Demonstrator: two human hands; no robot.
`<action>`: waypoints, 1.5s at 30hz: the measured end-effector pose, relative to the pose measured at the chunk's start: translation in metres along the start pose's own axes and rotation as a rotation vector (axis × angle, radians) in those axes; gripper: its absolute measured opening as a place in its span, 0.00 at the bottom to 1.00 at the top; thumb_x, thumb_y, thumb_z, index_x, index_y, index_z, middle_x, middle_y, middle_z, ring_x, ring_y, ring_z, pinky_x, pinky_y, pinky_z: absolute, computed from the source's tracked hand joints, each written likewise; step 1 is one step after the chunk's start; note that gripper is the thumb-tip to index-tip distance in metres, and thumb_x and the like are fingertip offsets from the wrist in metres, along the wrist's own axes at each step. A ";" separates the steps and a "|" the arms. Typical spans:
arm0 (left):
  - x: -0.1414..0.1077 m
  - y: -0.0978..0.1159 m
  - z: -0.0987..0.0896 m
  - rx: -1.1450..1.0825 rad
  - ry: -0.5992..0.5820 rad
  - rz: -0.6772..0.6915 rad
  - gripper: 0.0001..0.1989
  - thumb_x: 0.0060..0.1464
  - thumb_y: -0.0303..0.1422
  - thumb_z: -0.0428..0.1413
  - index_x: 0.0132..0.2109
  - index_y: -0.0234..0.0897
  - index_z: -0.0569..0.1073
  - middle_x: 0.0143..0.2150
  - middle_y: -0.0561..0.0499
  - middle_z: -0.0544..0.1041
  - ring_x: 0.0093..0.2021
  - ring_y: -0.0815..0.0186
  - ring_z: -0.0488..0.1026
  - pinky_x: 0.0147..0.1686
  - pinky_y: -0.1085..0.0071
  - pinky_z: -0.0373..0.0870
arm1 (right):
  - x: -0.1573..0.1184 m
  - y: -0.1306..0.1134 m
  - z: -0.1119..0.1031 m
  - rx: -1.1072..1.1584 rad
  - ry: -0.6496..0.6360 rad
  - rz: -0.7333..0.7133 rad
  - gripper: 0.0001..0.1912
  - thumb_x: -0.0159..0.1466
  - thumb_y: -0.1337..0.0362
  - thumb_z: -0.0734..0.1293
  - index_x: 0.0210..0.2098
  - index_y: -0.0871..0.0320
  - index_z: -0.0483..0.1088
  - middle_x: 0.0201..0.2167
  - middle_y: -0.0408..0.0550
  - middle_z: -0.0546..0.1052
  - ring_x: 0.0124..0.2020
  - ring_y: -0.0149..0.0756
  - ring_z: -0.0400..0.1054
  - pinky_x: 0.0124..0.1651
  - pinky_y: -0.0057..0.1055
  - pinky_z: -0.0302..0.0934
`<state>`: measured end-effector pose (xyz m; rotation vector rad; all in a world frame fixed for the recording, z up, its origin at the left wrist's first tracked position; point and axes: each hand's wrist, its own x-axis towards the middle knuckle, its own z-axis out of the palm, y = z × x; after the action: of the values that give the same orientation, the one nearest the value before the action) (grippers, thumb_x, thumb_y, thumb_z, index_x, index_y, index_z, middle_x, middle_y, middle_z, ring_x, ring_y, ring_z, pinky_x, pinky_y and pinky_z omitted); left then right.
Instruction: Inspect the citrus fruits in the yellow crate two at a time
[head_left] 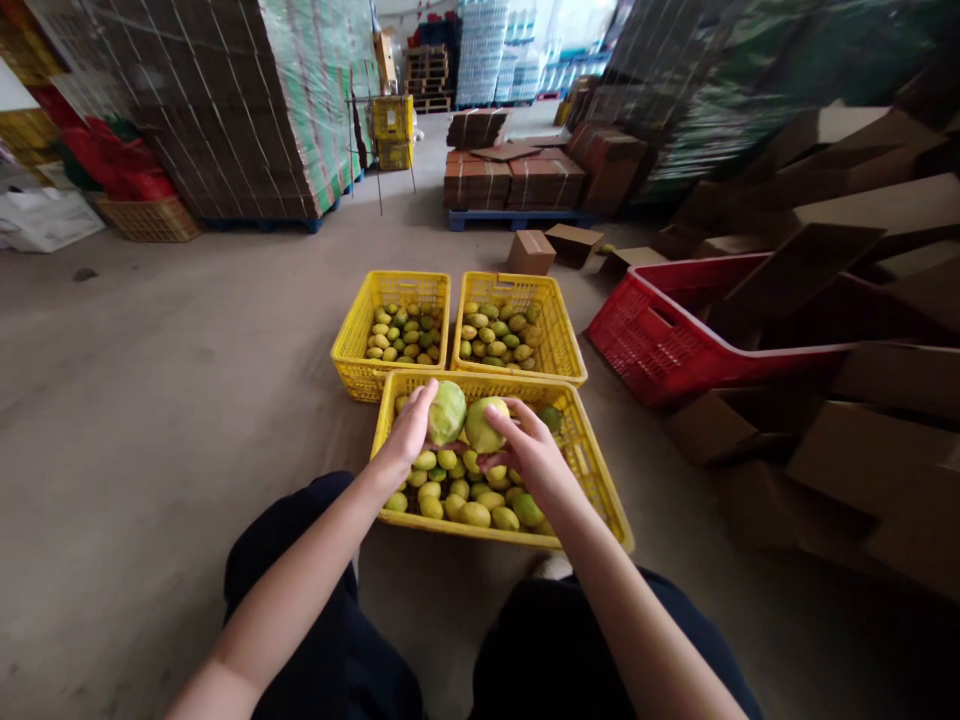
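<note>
Over the near yellow crate (510, 538), my left hand (409, 428) is closed round a green lemon (447, 413). Beside it, my right hand (529, 445) grips a yellower lemon (484, 424) between thumb and fingers. The two fruits are held close together, side by side. Below them, many green and yellow lemons (475, 514) lie loose in the crate, partly hidden by my hands. Behind stand two more yellow crates, one at left (352, 345) and one at right (566, 340), both partly filled with similar lemons.
A red crate (637, 330) stands at right among heaped cardboard boxes (877, 450). Two small cartons, one closed (531, 252), lie beyond the yellow crates. Farther back are flattened cardboard bundles on a blue pallet (487, 218) and tall wrapped stacks (225, 110). Concrete floor (187, 400) extends at left.
</note>
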<state>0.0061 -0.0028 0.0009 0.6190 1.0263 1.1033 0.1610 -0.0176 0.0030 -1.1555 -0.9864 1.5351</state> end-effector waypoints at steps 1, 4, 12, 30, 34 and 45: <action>-0.001 0.000 0.000 0.024 0.010 -0.044 0.19 0.54 0.46 0.55 0.47 0.37 0.72 0.42 0.47 0.79 0.43 0.59 0.76 0.36 0.66 0.76 | 0.002 0.002 -0.001 0.019 -0.016 0.044 0.19 0.53 0.49 0.71 0.36 0.55 0.67 0.22 0.41 0.75 0.16 0.32 0.69 0.17 0.28 0.66; -0.004 0.004 0.002 0.062 0.030 -0.147 0.18 0.57 0.44 0.51 0.44 0.34 0.74 0.34 0.46 0.79 0.32 0.62 0.77 0.27 0.69 0.76 | 0.006 0.004 -0.004 0.060 -0.066 0.101 0.18 0.55 0.48 0.69 0.32 0.56 0.67 0.18 0.41 0.73 0.15 0.31 0.67 0.15 0.26 0.64; -0.005 0.011 0.005 0.036 0.008 -0.240 0.18 0.58 0.42 0.50 0.41 0.31 0.75 0.29 0.45 0.78 0.25 0.66 0.75 0.21 0.74 0.74 | 0.002 0.003 -0.002 0.076 -0.058 0.061 0.17 0.54 0.50 0.70 0.34 0.56 0.68 0.25 0.42 0.76 0.17 0.32 0.69 0.19 0.28 0.67; -0.004 0.002 0.001 0.304 0.029 0.302 0.28 0.44 0.36 0.65 0.49 0.41 0.60 0.52 0.46 0.68 0.50 0.61 0.70 0.50 0.62 0.70 | 0.009 0.011 -0.008 -0.198 0.220 -0.267 0.27 0.46 0.53 0.76 0.41 0.55 0.64 0.41 0.47 0.73 0.34 0.36 0.72 0.35 0.34 0.71; -0.006 0.002 0.000 0.467 -0.014 0.539 0.31 0.36 0.34 0.69 0.48 0.39 0.65 0.53 0.45 0.67 0.54 0.57 0.66 0.53 0.62 0.66 | 0.011 0.015 -0.008 -0.301 0.270 -0.459 0.28 0.45 0.56 0.77 0.40 0.54 0.63 0.41 0.46 0.72 0.38 0.37 0.71 0.39 0.36 0.69; -0.009 0.001 0.001 0.520 -0.047 0.652 0.30 0.40 0.34 0.67 0.50 0.42 0.65 0.52 0.46 0.68 0.49 0.59 0.69 0.45 0.66 0.70 | 0.006 0.013 -0.004 -0.264 0.253 -0.579 0.25 0.48 0.62 0.75 0.41 0.53 0.63 0.44 0.46 0.71 0.44 0.38 0.70 0.49 0.40 0.67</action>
<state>0.0059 -0.0109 0.0059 1.4644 1.1075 1.3731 0.1619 -0.0141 -0.0112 -1.0819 -1.2371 0.7988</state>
